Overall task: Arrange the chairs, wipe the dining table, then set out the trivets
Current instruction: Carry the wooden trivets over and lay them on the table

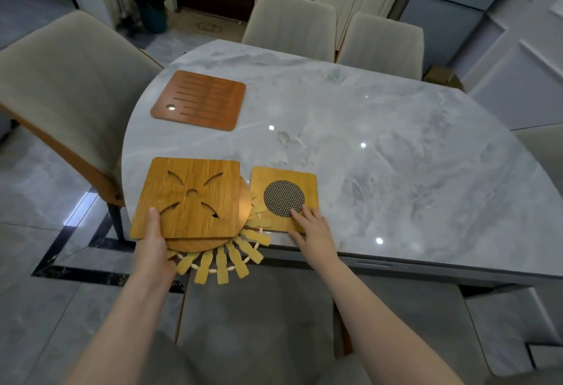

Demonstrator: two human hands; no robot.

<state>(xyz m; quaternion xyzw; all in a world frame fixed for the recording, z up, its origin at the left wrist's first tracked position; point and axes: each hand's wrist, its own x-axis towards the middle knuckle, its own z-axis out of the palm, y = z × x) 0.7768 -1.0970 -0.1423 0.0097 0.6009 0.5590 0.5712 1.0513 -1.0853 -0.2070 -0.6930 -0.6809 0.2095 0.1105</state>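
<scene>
Right now the person stands at the near edge of the grey marble worktop (380, 141) with both bare arms reaching forward. Their left hand (154, 241) grips a stack of trivets at its near-left corner, thumb on top and fingers hidden beneath. Topmost in the stack is a square bamboo trivet (189, 197) with curved slots cut through it; under it shows the edge of a round wooden trivet (201, 243), and below that a sunburst trivet (231, 258) of bamboo slats strung with pale beads, fanning out past the worktop's edge. The stack hangs partly over the worktop's rounded corner; whether it rests on the surface or is held just above it, I cannot tell.

Their right hand (310, 226) is spread flat, fingertips pressing down on the near-right corner of a smaller square trivet (281, 199) with a dark mesh circle in its middle. That one lies flat on the worktop, just beside the stack, its left edge touching or overlapping the sunburst slats.

Farther back on the left, well apart from the others, a darker reddish-brown slotted trivet (199, 100) lies flat by itself.

Beige upholstered chairs surround the worktop: one at the left (70, 80), two at the far side (292, 25) (384, 43), and a grey seat (259, 308) directly beneath the person's arms.
</scene>
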